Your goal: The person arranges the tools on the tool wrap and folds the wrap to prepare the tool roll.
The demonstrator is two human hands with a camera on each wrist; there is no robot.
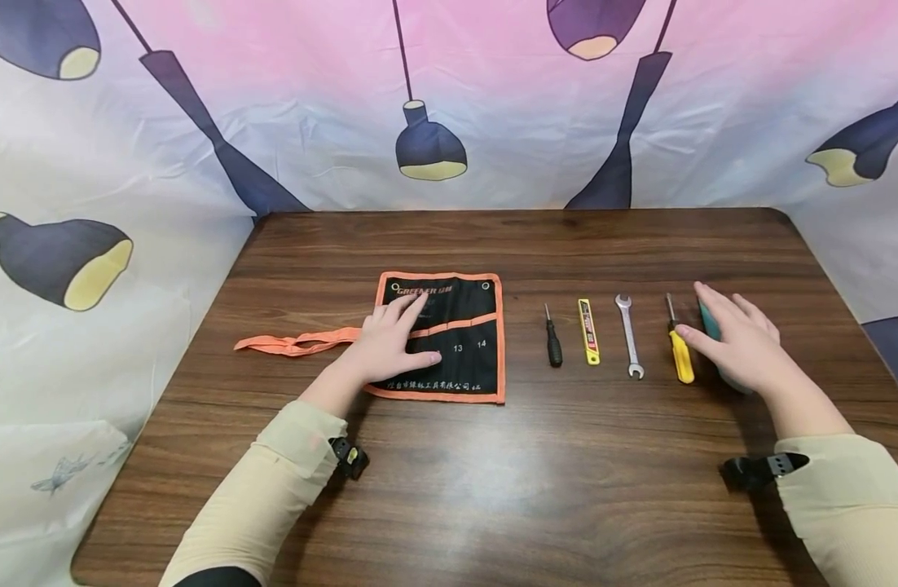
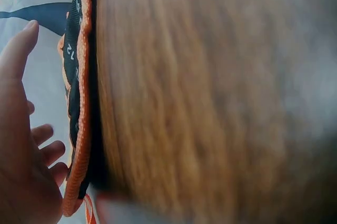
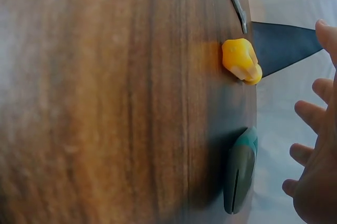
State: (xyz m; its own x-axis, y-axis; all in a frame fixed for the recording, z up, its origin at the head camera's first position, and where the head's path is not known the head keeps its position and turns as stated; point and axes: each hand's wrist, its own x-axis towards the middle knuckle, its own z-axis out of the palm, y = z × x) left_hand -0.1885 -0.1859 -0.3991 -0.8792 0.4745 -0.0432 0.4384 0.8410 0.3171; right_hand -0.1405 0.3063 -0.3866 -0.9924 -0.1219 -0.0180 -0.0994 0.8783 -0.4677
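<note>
A black tool pouch (image 1: 467,297) with orange edging and numbered pockets lies flat on the table, its orange tie strap (image 1: 295,342) stretching to the left. My left hand (image 1: 386,342) is over the pouch's left half, fingers spread, holding nothing. On the right, my right hand (image 1: 742,342) hovers with fingers apart above a teal-and-grey tool (image 3: 239,174), which it partly hides in the head view. Beside that hand's thumb lies a yellow-handled screwdriver (image 1: 681,359). In the right wrist view the palm stands clear of both tools.
Between pouch and yellow screwdriver lie, left to right, a black-handled screwdriver (image 1: 554,342), a narrow yellow packet (image 1: 588,332) and an open-end wrench (image 1: 628,336). The brown wooden table (image 1: 508,489) meets a printed cloth backdrop (image 1: 332,163) at its far edge.
</note>
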